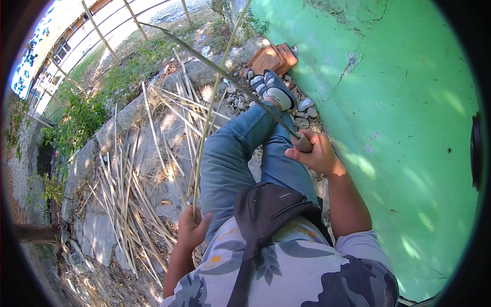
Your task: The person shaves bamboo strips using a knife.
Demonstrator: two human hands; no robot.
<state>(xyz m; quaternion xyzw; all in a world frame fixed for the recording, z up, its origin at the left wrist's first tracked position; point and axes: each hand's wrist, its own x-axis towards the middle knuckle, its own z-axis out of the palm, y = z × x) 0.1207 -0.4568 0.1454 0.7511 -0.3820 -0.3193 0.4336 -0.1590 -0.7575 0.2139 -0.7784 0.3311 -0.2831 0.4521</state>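
Note:
My right hand (pixel 318 152) is closed around the wooden handle of a long dark blade (pixel 230 79), which points up and to the left. My left hand (pixel 191 227) pinches the lower end of a long thin pale green strip (pixel 208 110). The strip rises steeply past the top of the view. In the picture the blade crosses the strip; whether they touch I cannot tell. Left of my legs, many pale thin strips (pixel 123 204) lie in a loose pile on the stone ground.
A green wall (pixel 404 128) runs close along my right side. Beyond my crossed feet are stacked reddish bricks (pixel 271 60) and loose stones (pixel 303 113). A black bag (pixel 271 204) rests on my lap. Green plants (pixel 82 120) and a pole fence stand at the left.

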